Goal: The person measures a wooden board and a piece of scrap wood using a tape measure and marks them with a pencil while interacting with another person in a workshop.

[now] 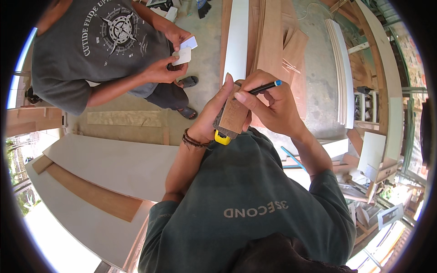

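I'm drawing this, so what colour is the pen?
Black pen with a blue end, best in head view.

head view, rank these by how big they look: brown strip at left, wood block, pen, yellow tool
1. Brown strip
2. Wood block
3. Pen and yellow tool: similar, the latter partly hidden, so unranked

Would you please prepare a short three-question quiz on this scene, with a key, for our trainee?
1. Short answer: What is held in the person's right hand?
2. True or false: The person's left hand is empty.
3. Fill in the blank: The person wears a dark bracelet on the ____ wrist.

Key:
1. A dark pen with a blue end.
2. False; it holds a piece of wood, with a yellow item showing at its near end.
3. Left.
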Motion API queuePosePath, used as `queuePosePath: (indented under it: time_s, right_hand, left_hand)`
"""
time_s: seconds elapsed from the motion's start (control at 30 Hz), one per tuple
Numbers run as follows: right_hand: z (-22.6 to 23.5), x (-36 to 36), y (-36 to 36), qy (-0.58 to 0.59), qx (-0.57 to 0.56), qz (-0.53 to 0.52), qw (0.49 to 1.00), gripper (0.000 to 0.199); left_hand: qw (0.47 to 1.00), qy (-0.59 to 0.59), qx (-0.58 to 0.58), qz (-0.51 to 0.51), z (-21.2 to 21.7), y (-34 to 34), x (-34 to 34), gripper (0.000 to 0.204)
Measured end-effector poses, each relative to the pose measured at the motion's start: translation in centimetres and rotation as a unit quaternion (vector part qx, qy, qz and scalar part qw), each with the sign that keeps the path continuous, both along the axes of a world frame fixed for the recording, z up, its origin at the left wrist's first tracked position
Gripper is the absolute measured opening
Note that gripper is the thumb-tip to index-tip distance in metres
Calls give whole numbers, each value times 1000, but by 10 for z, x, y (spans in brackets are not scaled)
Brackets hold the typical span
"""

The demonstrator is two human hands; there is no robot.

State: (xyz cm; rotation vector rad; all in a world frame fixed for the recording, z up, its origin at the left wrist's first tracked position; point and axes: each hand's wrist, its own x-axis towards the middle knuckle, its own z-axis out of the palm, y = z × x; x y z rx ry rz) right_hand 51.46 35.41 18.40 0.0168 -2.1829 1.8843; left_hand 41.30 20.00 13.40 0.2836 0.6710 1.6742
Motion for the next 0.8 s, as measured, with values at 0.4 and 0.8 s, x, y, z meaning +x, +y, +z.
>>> queuePosePath:
  time_s: [0.4,0.8]
  right_hand:
    - [-14,-7,6,61,67,-14,996,12]
    - [-18,-4,9,57,63,-80,993,15]
  left_hand:
    - [999,5,-44,8,-5,7,1,68]
    - [1000,-6,-19,0,-16,3,-8,70]
